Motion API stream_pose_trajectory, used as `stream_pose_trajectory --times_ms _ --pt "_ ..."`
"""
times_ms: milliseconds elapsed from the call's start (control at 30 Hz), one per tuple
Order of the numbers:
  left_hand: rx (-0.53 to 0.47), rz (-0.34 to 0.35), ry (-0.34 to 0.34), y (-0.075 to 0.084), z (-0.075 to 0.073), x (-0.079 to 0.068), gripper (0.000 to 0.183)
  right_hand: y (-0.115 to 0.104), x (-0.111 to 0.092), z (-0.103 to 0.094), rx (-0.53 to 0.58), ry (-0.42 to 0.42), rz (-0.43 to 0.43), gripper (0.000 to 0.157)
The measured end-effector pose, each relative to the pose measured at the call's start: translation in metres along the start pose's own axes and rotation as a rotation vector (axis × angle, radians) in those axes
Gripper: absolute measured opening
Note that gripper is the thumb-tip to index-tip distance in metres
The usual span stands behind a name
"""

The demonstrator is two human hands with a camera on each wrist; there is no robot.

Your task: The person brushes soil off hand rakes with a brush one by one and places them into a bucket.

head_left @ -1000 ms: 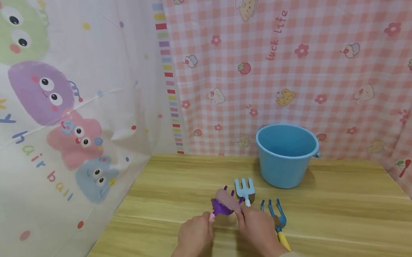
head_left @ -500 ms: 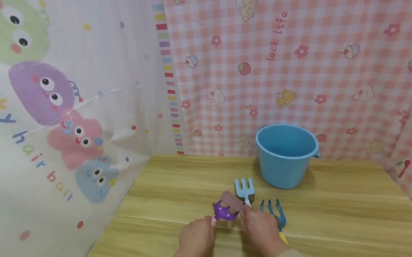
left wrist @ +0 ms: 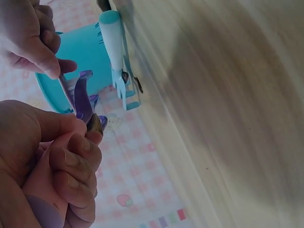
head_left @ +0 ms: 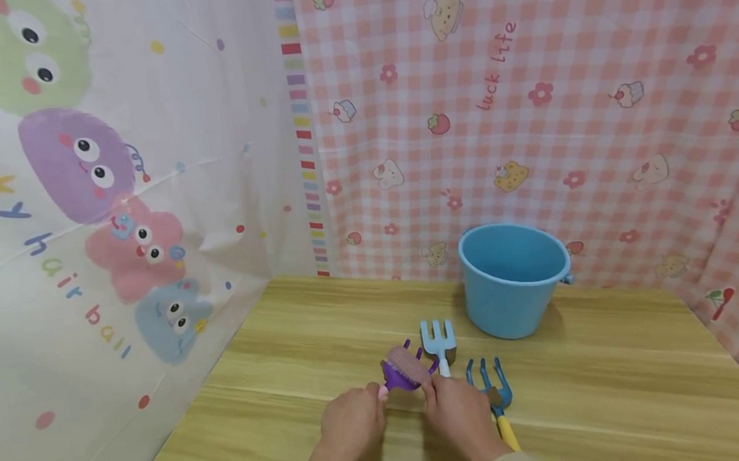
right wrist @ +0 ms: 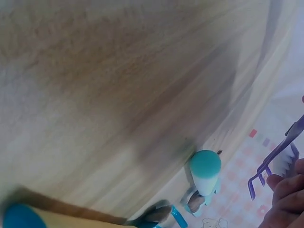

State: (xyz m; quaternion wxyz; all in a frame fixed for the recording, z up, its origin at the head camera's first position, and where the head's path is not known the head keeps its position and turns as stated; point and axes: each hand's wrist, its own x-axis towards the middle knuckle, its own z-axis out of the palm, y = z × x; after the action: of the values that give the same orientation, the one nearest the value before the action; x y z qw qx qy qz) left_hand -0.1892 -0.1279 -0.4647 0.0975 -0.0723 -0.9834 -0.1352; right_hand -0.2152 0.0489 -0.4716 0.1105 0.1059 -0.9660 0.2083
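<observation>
In the head view my left hand (head_left: 352,427) grips the pink handle (left wrist: 52,171) of a purple toy rake (head_left: 397,380), its tines pointing away. A brown patch clings to the rake's head in the left wrist view. My right hand (head_left: 462,408) pinches a small pinkish brush (head_left: 409,362), which lies across the rake's head; its short bristles show in the right wrist view. Just beyond that hand, a light blue toy fork (head_left: 439,339) rests on the table. To the hand's right lies a dark blue toy rake (head_left: 501,392) with a yellow handle (head_left: 507,433). Both bear brown patches.
A blue bucket (head_left: 510,302) stands upright at the back of the wooden table (head_left: 635,376). Behind it hangs a pink checked cloth (head_left: 386,113); a white cartoon-print cloth (head_left: 205,127) covers the left side.
The brush goes down and right across the purple rake, then back up and left. The purple rake tips away and back. Both hands keep their holds; the bucket and other tools stay put.
</observation>
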Motion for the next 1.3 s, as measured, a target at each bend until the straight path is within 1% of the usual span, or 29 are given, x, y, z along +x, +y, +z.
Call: stream_pose_trajectory --times_ms 167,300,433,533,633,733,800,900,1000,1100,1200,1300 --pt "0.016 0.012 0.017 0.001 0.002 -0.003 0.023 0.002 0.001 0.001 -0.076 0.012 -0.033 0.019" --pt "0.025 0.031 0.028 0.000 0.004 -0.005 0.024 0.004 0.001 0.001 -0.112 0.016 -0.050 0.018" --pt "0.025 0.047 0.037 0.001 0.005 -0.006 0.024 0.009 0.001 0.002 -0.127 0.061 -0.053 0.017" --pt "0.024 0.046 0.022 0.002 0.005 -0.006 0.024 0.012 0.001 0.003 -0.129 0.086 -0.052 0.018" --pt "0.011 0.026 -0.005 0.002 0.005 -0.005 0.024 0.013 0.001 0.002 -0.079 0.074 -0.029 0.017" --pt "-0.002 0.006 -0.008 0.001 0.005 -0.003 0.024 0.010 0.001 -0.001 0.033 0.054 -0.007 0.020" --pt "-0.013 -0.006 -0.008 0.000 0.004 -0.002 0.024 0.006 0.000 -0.004 0.101 0.023 0.009 0.024" --pt "-0.006 -0.002 -0.003 0.000 0.004 -0.001 0.023 0.001 -0.003 -0.003 0.126 -0.013 0.010 0.026" --pt "0.019 0.019 0.004 0.002 0.003 -0.002 0.022 0.001 -0.004 0.000 0.073 -0.025 0.028 0.024" --pt "0.040 0.045 0.026 0.003 0.004 -0.004 0.022 0.004 -0.004 0.002 0.001 -0.014 0.016 0.022" --pt "0.037 0.052 0.034 0.004 0.005 -0.006 0.021 0.006 -0.002 0.002 -0.052 -0.003 -0.008 0.019" --pt "0.036 0.049 0.028 0.003 0.007 -0.007 0.021 0.008 -0.001 0.002 -0.088 0.007 -0.015 0.019"
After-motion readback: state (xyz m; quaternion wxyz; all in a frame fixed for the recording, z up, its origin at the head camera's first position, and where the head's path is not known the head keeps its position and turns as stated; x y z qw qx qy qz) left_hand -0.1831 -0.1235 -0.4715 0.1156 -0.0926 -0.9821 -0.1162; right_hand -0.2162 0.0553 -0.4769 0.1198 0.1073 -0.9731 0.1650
